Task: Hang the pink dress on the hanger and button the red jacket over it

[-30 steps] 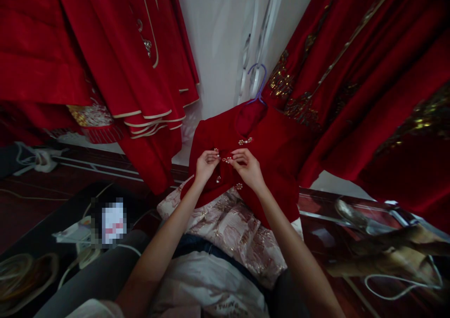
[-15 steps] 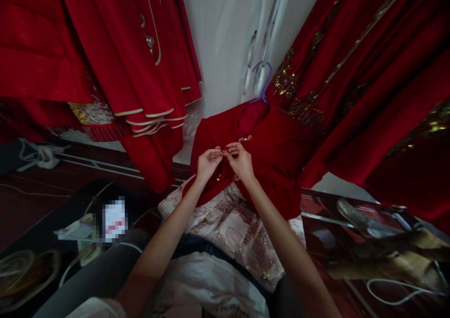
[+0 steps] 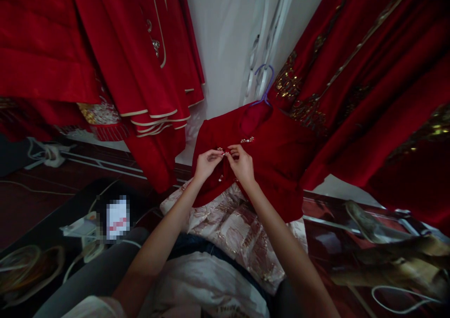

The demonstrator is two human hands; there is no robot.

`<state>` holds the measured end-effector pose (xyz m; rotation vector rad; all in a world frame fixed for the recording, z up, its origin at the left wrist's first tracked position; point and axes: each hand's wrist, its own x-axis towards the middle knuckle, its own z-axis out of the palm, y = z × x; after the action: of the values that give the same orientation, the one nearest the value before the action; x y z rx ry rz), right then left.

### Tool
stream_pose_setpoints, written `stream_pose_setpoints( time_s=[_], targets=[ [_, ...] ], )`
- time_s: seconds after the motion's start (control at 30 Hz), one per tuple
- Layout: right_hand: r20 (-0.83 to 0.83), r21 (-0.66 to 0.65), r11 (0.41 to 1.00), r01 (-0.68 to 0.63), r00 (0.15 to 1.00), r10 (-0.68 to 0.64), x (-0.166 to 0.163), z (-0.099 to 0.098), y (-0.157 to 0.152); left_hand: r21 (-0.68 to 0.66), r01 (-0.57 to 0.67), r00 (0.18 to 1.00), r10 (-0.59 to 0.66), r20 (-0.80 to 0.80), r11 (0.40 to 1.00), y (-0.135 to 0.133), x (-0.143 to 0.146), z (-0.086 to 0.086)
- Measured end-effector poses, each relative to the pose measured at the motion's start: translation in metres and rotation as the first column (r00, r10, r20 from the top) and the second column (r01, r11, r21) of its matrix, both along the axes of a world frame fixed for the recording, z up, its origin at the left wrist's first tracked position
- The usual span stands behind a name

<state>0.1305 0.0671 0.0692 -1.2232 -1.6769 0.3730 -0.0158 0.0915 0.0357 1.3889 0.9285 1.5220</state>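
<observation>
A red jacket [image 3: 281, 163] on a purple hanger [image 3: 269, 81] lies across my lap, over a pale pink brocade cloth [image 3: 239, 224]. My left hand [image 3: 206, 165] and my right hand [image 3: 242, 164] meet fingertip to fingertip at its front opening. Both pinch a small shiny beaded clasp [image 3: 224, 154], mostly covered by the fingers. Above it sits another beaded clasp [image 3: 247, 140], on the right of the opening. Below my left hand, a beaded piece [image 3: 221, 178] shows on the left front edge.
Red garments with pale piping [image 3: 154, 83] hang at the left. Gold-trimmed red garments [image 3: 369, 74] hang at the right. A blurred-out lit screen [image 3: 117, 218] and cables lie on a dark surface to my left. Brown items [image 3: 393, 264] lie at the lower right.
The view has shifted slightly, so everything sits a little further right. Both hands stay pinched together at the same clasp, with only small finger movements.
</observation>
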Motion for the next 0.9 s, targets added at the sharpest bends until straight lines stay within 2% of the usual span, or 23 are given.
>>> stream_pose_setpoints(
  time_s=[0.1,0.17,0.23,0.27,0.37,0.5,0.63,0.8,0.83,0.9],
  targets=[
    [-0.1,-0.115,0.986,-0.117,0.989,0.106,0.022,-0.007,-0.011,-0.058,0.113,0.994,-0.113,0.011,0.992,-0.009,-0.005,-0.001],
    [-0.175,-0.208,0.958,-0.197,0.971,0.161,0.045,-0.012,-0.023,-0.095,0.123,0.992,-0.124,-0.002,0.988,-0.022,-0.009,-0.005],
    [-0.216,-0.327,0.918,-0.225,0.963,0.16,0.068,-0.013,-0.036,-0.114,0.111,0.989,-0.121,-0.082,0.987,-0.039,-0.015,-0.012],
    [-0.185,-0.392,0.889,-0.236,0.967,0.175,0.078,-0.012,-0.042,-0.122,0.107,0.982,-0.124,-0.143,0.987,-0.048,-0.018,-0.015],
    [-0.143,-0.462,0.841,-0.281,0.96,0.243,0.098,-0.003,-0.055,-0.124,0.13,0.935,-0.163,-0.315,0.984,-0.071,-0.023,-0.025],
    [-0.035,-0.519,0.797,-0.31,0.939,0.342,0.099,0.003,-0.064,-0.091,0.136,0.914,-0.161,-0.371,0.986,-0.087,-0.018,-0.029],
    [0.137,-0.489,0.854,-0.176,0.952,0.275,0.08,-0.004,-0.065,-0.077,0.081,0.935,-0.103,-0.34,0.994,-0.086,-0.001,-0.029],
    [0.38,-0.332,0.942,0.043,0.921,0.092,0.052,-0.018,-0.058,-0.05,0.093,0.925,-0.105,-0.364,0.994,-0.078,0.009,-0.03],
    [0.408,-0.319,0.945,0.067,0.91,0.074,0.05,-0.02,-0.056,-0.027,0.079,0.924,-0.084,-0.373,0.996,-0.075,0.009,-0.029],
    [0.409,-0.331,0.943,0.037,0.906,0.108,0.051,-0.022,-0.054,0.06,-0.012,0.917,0.035,-0.397,0.998,-0.064,0.005,-0.022]
  ],
)
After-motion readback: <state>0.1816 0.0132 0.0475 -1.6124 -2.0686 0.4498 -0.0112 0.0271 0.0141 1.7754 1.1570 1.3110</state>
